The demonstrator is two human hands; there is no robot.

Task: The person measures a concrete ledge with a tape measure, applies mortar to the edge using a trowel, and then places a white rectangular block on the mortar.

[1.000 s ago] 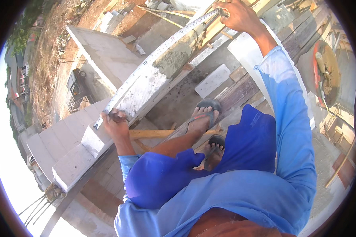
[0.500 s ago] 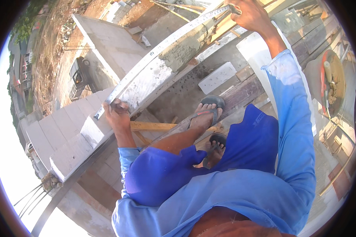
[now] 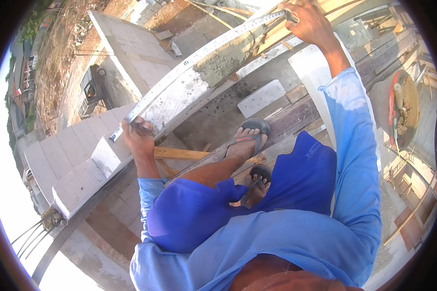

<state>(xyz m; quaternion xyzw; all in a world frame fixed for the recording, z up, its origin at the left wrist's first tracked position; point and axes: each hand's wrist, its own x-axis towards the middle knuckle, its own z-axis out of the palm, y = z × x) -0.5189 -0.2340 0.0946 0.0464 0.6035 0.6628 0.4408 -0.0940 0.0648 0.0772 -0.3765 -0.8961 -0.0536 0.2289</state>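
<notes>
A white measuring tape is stretched along the top of a pale block wall. My left hand pinches the tape near its free end, its fingers resting on the wall's edge. Farther off, at the upper right, my right hand is closed around the tape's other end. The fingers partly hide a dark part there, and I cannot make out its shape. Rough grey mortar covers part of the wall's top beneath the tape.
My sandalled feet stand by a worn plank, near a loose white block. A wooden brace crosses below my left hand. More pale blocks lie at left; a red-rimmed mortar pan sits right. A vehicle stands below.
The view has shifted slightly. My right hand has moved a little to the right, while my left hand stays at the wall's edge. The tape remains stretched between both hands.
</notes>
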